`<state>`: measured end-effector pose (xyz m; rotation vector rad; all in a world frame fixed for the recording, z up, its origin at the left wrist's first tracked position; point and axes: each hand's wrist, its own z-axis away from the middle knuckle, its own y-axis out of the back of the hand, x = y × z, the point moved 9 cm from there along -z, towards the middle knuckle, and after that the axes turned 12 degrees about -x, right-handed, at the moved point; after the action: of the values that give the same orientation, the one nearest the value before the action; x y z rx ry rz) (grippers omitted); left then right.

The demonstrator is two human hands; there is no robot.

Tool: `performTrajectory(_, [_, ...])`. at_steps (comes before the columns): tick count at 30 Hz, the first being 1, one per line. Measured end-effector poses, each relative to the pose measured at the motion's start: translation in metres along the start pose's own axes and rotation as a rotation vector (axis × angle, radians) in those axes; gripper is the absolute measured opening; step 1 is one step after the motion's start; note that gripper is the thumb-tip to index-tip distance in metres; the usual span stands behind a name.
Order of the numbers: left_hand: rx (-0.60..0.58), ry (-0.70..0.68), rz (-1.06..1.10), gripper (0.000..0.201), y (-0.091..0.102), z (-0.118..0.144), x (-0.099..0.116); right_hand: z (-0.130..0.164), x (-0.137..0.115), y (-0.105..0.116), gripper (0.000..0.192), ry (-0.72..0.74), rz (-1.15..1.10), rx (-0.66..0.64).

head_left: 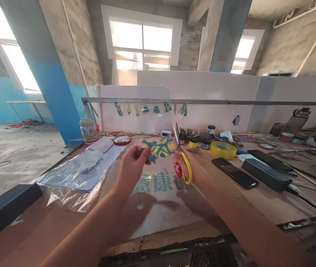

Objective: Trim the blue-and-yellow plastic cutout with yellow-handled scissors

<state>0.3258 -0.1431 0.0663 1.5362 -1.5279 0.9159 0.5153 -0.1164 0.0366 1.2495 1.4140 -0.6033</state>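
My left hand (134,163) pinches the left edge of a thin painted piece (161,149), patterned in yellow and blue-green with an irregular outline. My right hand (180,160) grips a pair of scissors (187,171) with yellow and red handles. The blades point up and away, just right of the painted piece; I cannot tell whether they touch it. Both hands are above a translucent sheet (146,222) with large green Chinese characters, partly covered by the hands and forearms. Several similar yellow-and-blue painted pieces (167,107) hang from a metal bar (202,101) at the back.
Printed drawings (71,174) under clear plastic and a glass jar (88,130) are on the left. Paint jars (205,144), a roll of yellow tape (223,150), a phone (235,172) and a black box with cables (266,175) occupy the right. Ragged cardboard (158,243) lines the front edge.
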Motion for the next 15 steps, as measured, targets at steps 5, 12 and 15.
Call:
performTrajectory(5, [-0.045, 0.012, -0.196, 0.036, 0.014, -0.011, -0.003, 0.012, -0.028, 0.015, 0.030, 0.023, -0.003, 0.043])
performTrajectory(12, [-0.339, 0.031, -0.486, 0.034, -0.018, -0.005, -0.022, 0.012, -0.045, 0.007, 0.016, 0.243, 0.303, 0.003])
performTrajectory(15, [-0.309, 0.057, -0.557, 0.034, -0.013, -0.007, -0.023, 0.012, -0.039, 0.003, 0.024, 0.286, 0.503, -0.027])
